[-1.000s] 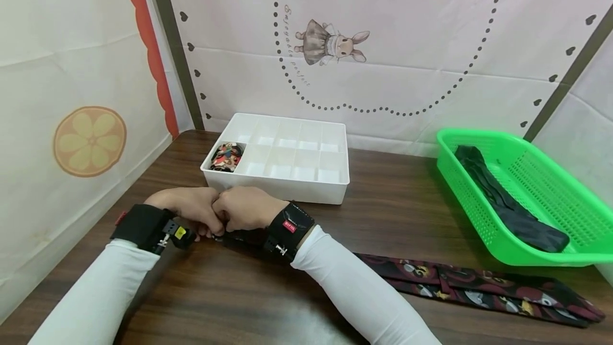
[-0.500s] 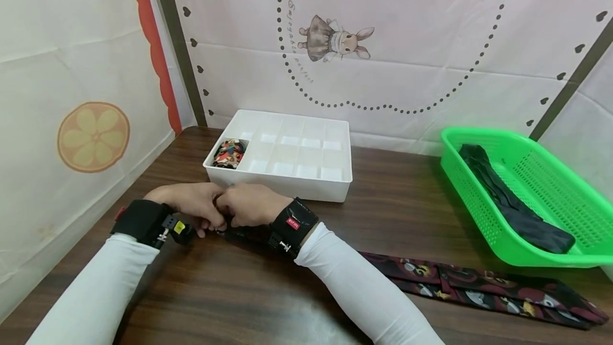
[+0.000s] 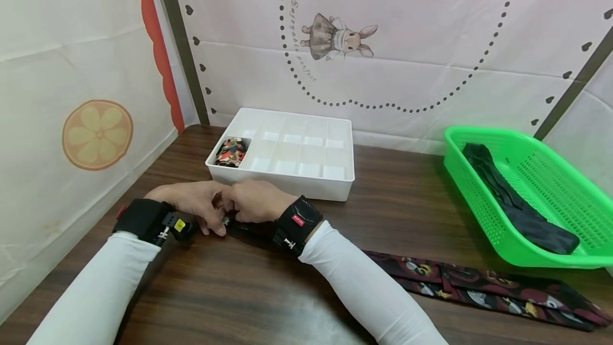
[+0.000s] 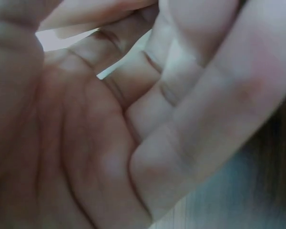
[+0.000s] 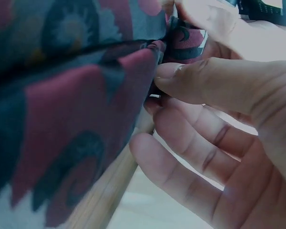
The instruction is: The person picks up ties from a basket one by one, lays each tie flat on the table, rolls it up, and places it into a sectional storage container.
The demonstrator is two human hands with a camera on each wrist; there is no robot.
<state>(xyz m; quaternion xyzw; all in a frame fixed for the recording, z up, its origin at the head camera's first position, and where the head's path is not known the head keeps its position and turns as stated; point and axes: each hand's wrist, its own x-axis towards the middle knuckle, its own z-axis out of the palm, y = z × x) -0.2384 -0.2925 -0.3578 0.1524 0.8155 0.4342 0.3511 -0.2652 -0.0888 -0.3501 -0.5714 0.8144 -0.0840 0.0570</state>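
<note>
A dark red patterned tie (image 3: 479, 289) lies along the table's front and runs left under my right forearm to where both hands meet. My left hand (image 3: 210, 218) and right hand (image 3: 241, 212) are pressed together at its near end, fingers curled over the fabric. In the right wrist view the tie (image 5: 62, 119) fills the left side, and my right thumb (image 5: 219, 83) pinches its folded edge. The left wrist view holds only my left palm and curled fingers (image 4: 148, 119); the tie is hidden there.
A white divided tray (image 3: 287, 186) stands just behind the hands, with a rolled colourful tie (image 3: 231, 152) in its front-left compartment. At the right, a green basket (image 3: 479, 212) holds a black tie (image 3: 517, 212). Printed backdrop walls close in the back and left.
Both hands have stayed together on the tie's end, sinking a little toward the table while the fingers shift on the fabric. The head view has drifted slightly.
</note>
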